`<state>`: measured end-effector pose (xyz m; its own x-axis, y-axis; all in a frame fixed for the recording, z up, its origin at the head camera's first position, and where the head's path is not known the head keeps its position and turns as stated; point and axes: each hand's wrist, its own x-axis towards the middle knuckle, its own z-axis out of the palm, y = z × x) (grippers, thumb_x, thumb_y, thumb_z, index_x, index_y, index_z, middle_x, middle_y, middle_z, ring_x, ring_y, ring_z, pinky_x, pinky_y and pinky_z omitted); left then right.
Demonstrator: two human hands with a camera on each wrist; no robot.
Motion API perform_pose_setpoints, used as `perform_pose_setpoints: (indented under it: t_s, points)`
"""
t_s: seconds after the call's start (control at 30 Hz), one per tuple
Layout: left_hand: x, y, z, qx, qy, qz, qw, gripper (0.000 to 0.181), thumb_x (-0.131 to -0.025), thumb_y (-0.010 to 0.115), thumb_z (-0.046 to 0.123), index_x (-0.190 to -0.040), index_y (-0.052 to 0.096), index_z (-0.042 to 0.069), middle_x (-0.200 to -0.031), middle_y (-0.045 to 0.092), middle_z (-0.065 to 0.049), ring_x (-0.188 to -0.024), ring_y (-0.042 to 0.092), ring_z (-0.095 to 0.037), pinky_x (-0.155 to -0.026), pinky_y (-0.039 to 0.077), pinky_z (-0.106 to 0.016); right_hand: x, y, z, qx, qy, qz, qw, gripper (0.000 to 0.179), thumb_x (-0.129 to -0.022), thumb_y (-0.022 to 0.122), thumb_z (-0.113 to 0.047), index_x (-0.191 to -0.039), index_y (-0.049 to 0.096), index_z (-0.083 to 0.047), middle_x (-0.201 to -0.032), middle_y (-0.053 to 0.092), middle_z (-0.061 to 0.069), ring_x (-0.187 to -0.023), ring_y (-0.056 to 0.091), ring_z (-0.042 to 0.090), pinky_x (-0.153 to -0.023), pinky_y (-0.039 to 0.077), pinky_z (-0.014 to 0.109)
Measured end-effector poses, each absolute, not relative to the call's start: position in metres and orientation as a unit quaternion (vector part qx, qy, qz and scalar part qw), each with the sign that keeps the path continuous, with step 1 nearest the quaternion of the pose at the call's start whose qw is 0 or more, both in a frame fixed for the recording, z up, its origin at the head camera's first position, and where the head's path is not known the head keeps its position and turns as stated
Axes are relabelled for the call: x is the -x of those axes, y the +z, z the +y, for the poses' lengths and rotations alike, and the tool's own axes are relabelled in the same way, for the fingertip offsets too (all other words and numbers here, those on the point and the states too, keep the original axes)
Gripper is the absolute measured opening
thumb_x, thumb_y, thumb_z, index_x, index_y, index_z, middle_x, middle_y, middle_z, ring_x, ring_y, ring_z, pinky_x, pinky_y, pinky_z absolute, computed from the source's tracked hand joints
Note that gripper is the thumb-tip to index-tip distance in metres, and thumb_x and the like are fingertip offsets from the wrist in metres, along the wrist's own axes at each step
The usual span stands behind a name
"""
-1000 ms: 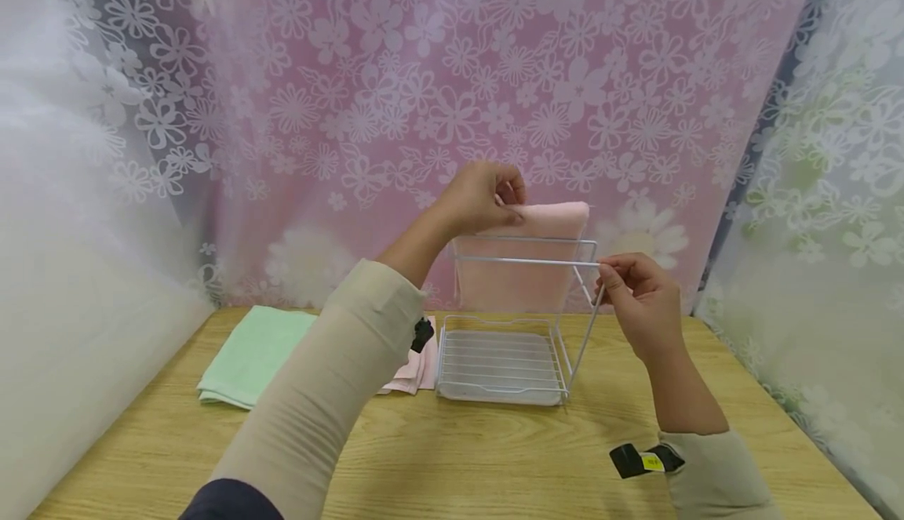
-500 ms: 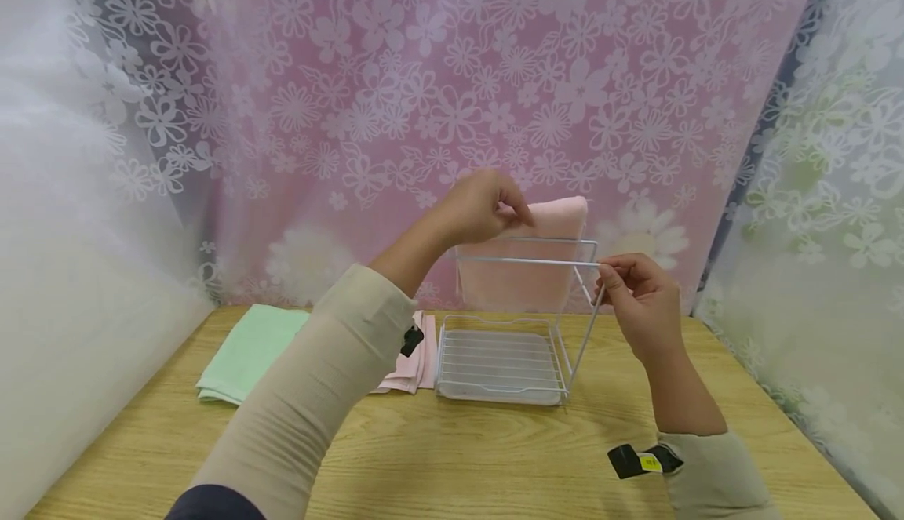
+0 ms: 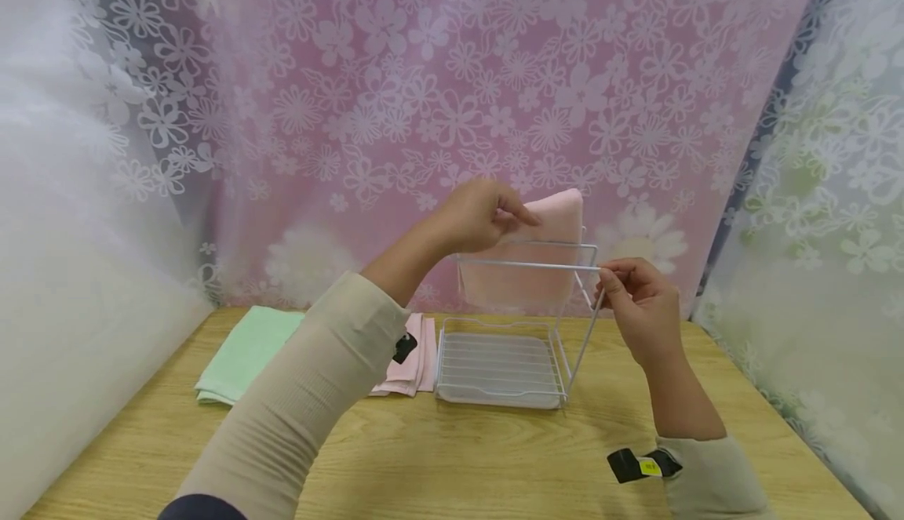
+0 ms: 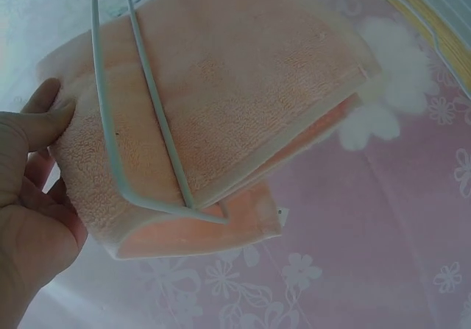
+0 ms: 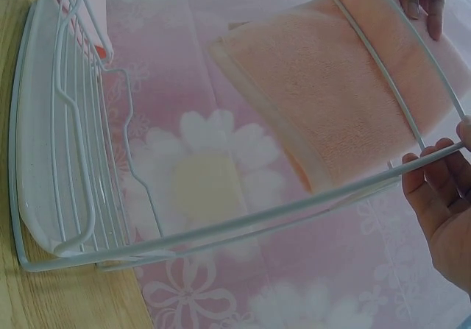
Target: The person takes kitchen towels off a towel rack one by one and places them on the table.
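Note:
A folded pink towel (image 3: 554,226) hangs in the upper part of a white wire rack (image 3: 523,264), its top right corner standing above the bars. Two rack bars cross in front of the towel in the left wrist view. My left hand (image 3: 480,214) holds the towel near its upper edge, the thumb (image 4: 51,126) against the cloth. With thumb and fingers, my right hand (image 3: 643,304) pinches the rack's upper right front corner. In the right wrist view, those fingertips (image 5: 416,168) curl round the bar; part of this hand is cut off by the frame.
A pale tray (image 3: 497,347) sits under the wire shelf at the rack's base. Left of the rack lie folded pink cloths (image 3: 426,355), partly behind my left sleeve. Farther left is a folded green towel (image 3: 247,347) on the wooden table (image 3: 438,457). Flowered curtains (image 3: 395,73) surround the table.
My left hand has shifted slightly down, its index finger reaching farther right along the towel. The towel's top right corner has risen and now tilts. My right hand stays at the rack corner.

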<state>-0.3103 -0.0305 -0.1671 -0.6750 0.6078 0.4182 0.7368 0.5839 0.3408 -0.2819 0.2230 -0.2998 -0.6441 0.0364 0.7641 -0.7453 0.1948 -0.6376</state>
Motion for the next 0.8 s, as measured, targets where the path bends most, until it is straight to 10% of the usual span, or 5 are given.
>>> perform_pose_setpoints:
  t_s: [0.27,0.5,0.8]
  points:
    - [0.308,-0.168,-0.034,0.38,-0.262,-0.875,0.144,0.026,-0.09,0.067,-0.001,-0.105,0.078,0.018,-0.114,0.07,0.001,-0.105,0.061,-0.012,-0.08,0.046,-0.024,0.282,-0.301,0.224,-0.251,0.575,-0.703,0.336,0.015,-0.096,0.059,-0.001,-0.101,0.061,0.013,-0.075,0.059,0.014,-0.059,0.06,0.016,-0.059,0.056,0.022]
    - [0.304,-0.168,-0.037,0.376,-0.278,-0.872,0.143,0.027,-0.088,0.067,-0.002,-0.105,0.078,0.016,-0.114,0.07,0.0,-0.069,0.04,-0.011,-0.057,0.033,-0.022,0.282,-0.3,0.222,-0.252,0.578,-0.699,0.338,0.015,-0.095,0.059,0.001,-0.102,0.062,0.014,-0.075,0.059,0.015,-0.059,0.06,0.015,-0.058,0.056,0.022]
    - [0.3,-0.169,-0.042,0.383,-0.293,-0.864,0.146,0.026,-0.088,0.068,0.0,-0.106,0.078,0.017,-0.113,0.07,0.0,-0.061,0.034,-0.012,-0.054,0.032,-0.022,0.281,-0.3,0.222,-0.237,0.584,-0.697,0.342,0.014,-0.095,0.06,0.001,-0.101,0.063,0.013,-0.073,0.06,0.012,-0.058,0.06,0.015,-0.057,0.056,0.022]
